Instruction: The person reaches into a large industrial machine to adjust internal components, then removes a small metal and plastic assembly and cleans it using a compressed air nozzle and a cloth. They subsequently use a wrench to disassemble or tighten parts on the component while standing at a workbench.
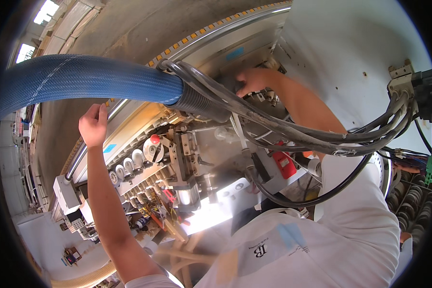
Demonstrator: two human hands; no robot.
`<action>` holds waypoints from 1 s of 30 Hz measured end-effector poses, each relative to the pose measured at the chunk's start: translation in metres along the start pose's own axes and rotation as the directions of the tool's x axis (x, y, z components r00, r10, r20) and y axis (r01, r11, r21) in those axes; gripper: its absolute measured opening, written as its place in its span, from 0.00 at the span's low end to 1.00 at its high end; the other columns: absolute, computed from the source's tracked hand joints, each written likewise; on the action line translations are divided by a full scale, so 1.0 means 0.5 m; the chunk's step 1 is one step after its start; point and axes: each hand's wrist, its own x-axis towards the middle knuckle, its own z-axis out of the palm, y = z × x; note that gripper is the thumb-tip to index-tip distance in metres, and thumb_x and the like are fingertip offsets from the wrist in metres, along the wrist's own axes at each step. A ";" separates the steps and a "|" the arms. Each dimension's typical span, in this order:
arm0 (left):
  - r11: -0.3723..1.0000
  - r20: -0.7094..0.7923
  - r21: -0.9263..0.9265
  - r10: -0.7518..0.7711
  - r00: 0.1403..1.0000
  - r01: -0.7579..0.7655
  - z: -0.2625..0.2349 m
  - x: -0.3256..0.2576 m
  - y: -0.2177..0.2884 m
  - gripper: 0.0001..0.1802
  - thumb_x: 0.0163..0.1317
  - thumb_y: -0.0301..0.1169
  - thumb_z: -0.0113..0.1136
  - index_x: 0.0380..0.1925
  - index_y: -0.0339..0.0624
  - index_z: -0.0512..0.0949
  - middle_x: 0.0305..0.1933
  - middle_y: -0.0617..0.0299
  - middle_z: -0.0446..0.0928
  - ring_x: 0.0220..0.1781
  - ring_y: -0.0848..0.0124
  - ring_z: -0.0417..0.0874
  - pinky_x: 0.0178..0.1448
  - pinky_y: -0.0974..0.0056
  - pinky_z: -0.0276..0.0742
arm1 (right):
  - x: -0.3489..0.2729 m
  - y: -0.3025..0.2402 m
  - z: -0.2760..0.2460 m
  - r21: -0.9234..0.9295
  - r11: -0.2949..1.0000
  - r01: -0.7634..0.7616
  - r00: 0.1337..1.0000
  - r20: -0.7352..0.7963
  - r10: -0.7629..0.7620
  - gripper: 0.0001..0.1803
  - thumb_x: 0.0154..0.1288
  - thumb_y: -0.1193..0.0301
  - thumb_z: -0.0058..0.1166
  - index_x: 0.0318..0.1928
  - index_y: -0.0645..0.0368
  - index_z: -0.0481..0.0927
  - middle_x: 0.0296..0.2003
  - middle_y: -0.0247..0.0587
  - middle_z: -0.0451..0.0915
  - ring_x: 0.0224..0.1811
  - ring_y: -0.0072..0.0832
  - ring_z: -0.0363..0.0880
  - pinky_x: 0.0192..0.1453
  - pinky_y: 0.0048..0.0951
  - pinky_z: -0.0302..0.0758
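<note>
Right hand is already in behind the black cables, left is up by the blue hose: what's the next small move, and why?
Probably keep the left hand braced on the long metal rail and work only the right hand's fingertips. The bundle of black cables and the thick blue ribbed hose cross in front of the machine, and that hand's fingertips are hidden behind them, so a small felt adjustment seems safer than a reach.

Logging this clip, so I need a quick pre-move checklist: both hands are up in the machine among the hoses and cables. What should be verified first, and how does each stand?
1. Left hand braced on the machine's top rail: ok, fingers curl over the edge.
2. Right hand visible at work: not ok, fingertips hidden behind the black cable bundle.
3. What the right grip holds: cannot tell.
4. Blue hose clear of both hands: ok.
5. Right forearm clear of cables: not ok, the bundle crosses it.
6. Red knob untouched: ok.
</note>
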 end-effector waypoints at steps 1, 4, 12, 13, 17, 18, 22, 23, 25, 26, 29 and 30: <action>1.000 0.001 -0.006 -0.004 1.000 0.004 0.004 -0.002 -0.001 0.15 0.67 0.39 0.62 0.27 0.40 0.82 0.17 0.60 0.74 0.19 0.69 0.72 0.29 0.62 0.70 | -0.002 0.005 0.020 0.045 0.999 0.025 0.999 -0.040 -0.023 0.47 0.54 0.45 0.70 0.69 0.58 0.73 0.64 0.47 0.78 0.70 0.43 0.71 0.72 0.44 0.66; 1.000 -0.011 0.013 -0.008 1.000 0.008 -0.004 -0.015 -0.008 0.15 0.67 0.40 0.62 0.27 0.41 0.82 0.17 0.59 0.74 0.18 0.68 0.72 0.29 0.61 0.70 | -0.044 -0.058 0.085 -0.228 0.974 -0.016 0.909 -0.409 -0.081 0.39 0.51 0.53 0.73 0.64 0.52 0.78 0.55 0.44 0.83 0.65 0.41 0.75 0.71 0.47 0.67; 1.000 -0.021 -0.022 0.014 1.000 -0.015 0.014 0.011 0.000 0.15 0.66 0.41 0.63 0.28 0.42 0.83 0.17 0.59 0.74 0.18 0.66 0.72 0.29 0.61 0.70 | -0.047 -0.008 0.087 -0.260 0.964 0.059 0.816 -0.544 -0.196 0.35 0.51 0.55 0.72 0.62 0.45 0.80 0.46 0.44 0.84 0.57 0.45 0.78 0.65 0.47 0.72; 1.000 -0.017 -0.010 0.006 1.000 -0.006 0.007 0.003 -0.004 0.15 0.66 0.41 0.63 0.28 0.42 0.83 0.17 0.59 0.74 0.18 0.66 0.72 0.29 0.61 0.70 | -0.018 -0.008 0.072 -0.229 0.968 0.100 0.864 -0.463 -0.199 0.35 0.51 0.55 0.72 0.62 0.45 0.80 0.45 0.44 0.84 0.56 0.45 0.79 0.63 0.47 0.73; 1.000 -0.014 0.007 0.007 1.000 -0.007 0.002 -0.008 -0.009 0.15 0.67 0.41 0.62 0.27 0.41 0.82 0.17 0.59 0.74 0.18 0.67 0.72 0.29 0.61 0.70 | 0.024 -0.018 0.048 -0.273 0.934 0.232 0.923 -0.242 -0.300 0.35 0.52 0.56 0.72 0.61 0.48 0.80 0.42 0.46 0.85 0.49 0.47 0.82 0.60 0.47 0.75; 1.000 -0.013 0.005 0.006 1.000 -0.006 -0.001 -0.008 -0.006 0.15 0.67 0.40 0.62 0.27 0.41 0.82 0.17 0.59 0.74 0.18 0.67 0.72 0.28 0.62 0.70 | 0.023 -0.019 0.051 -0.310 0.928 0.207 0.923 -0.253 -0.291 0.32 0.53 0.57 0.71 0.60 0.48 0.81 0.42 0.45 0.85 0.48 0.46 0.83 0.60 0.47 0.75; 1.000 -0.009 -0.007 0.027 1.000 -0.027 -0.001 -0.007 -0.001 0.16 0.68 0.40 0.62 0.27 0.40 0.82 0.16 0.60 0.73 0.18 0.70 0.71 0.28 0.63 0.69 | -0.010 -0.017 0.086 -0.547 0.827 0.131 0.824 -0.404 -0.398 0.23 0.56 0.60 0.68 0.53 0.47 0.82 0.44 0.39 0.86 0.49 0.41 0.84 0.59 0.45 0.73; 0.999 -0.015 -0.025 0.025 1.000 -0.025 0.005 0.000 0.004 0.16 0.68 0.40 0.62 0.26 0.40 0.82 0.16 0.60 0.72 0.18 0.70 0.71 0.28 0.63 0.69 | -0.026 -0.013 0.094 -0.536 0.836 0.116 0.754 -0.500 -0.425 0.21 0.56 0.60 0.68 0.51 0.47 0.82 0.44 0.37 0.86 0.49 0.40 0.84 0.59 0.45 0.73; 1.000 -0.026 -0.015 -0.002 1.000 0.002 0.004 -0.008 0.006 0.16 0.68 0.39 0.62 0.26 0.40 0.82 0.16 0.61 0.72 0.18 0.71 0.70 0.28 0.63 0.69 | -0.014 -0.012 0.136 -0.509 0.849 0.139 0.572 -0.659 -0.489 0.18 0.57 0.61 0.67 0.48 0.46 0.82 0.44 0.34 0.86 0.49 0.38 0.84 0.60 0.44 0.72; 1.000 -0.042 -0.002 0.026 0.999 -0.026 0.005 -0.008 0.004 0.16 0.68 0.39 0.62 0.26 0.40 0.82 0.16 0.61 0.72 0.18 0.71 0.70 0.28 0.63 0.68 | -0.005 -0.016 0.157 -0.460 0.880 0.114 0.559 -0.703 -0.440 0.19 0.57 0.61 0.68 0.48 0.47 0.82 0.44 0.34 0.86 0.49 0.37 0.84 0.59 0.44 0.72; 1.000 -0.027 -0.005 0.030 0.999 -0.030 0.000 -0.008 0.001 0.16 0.68 0.39 0.62 0.26 0.40 0.82 0.16 0.62 0.72 0.18 0.71 0.70 0.28 0.63 0.69 | -0.007 -0.049 0.169 -0.299 0.954 0.020 0.635 -0.733 -0.243 0.22 0.56 0.59 0.69 0.50 0.49 0.83 0.45 0.35 0.86 0.49 0.37 0.84 0.60 0.43 0.72; 1.000 -0.020 -0.006 0.023 1.000 -0.023 0.000 -0.010 -0.002 0.16 0.68 0.39 0.62 0.26 0.40 0.82 0.16 0.61 0.72 0.18 0.71 0.70 0.28 0.63 0.69 | -0.009 -0.055 0.159 -0.238 0.971 -0.020 0.725 -0.673 -0.150 0.24 0.55 0.57 0.69 0.52 0.50 0.83 0.46 0.37 0.86 0.50 0.38 0.84 0.60 0.43 0.72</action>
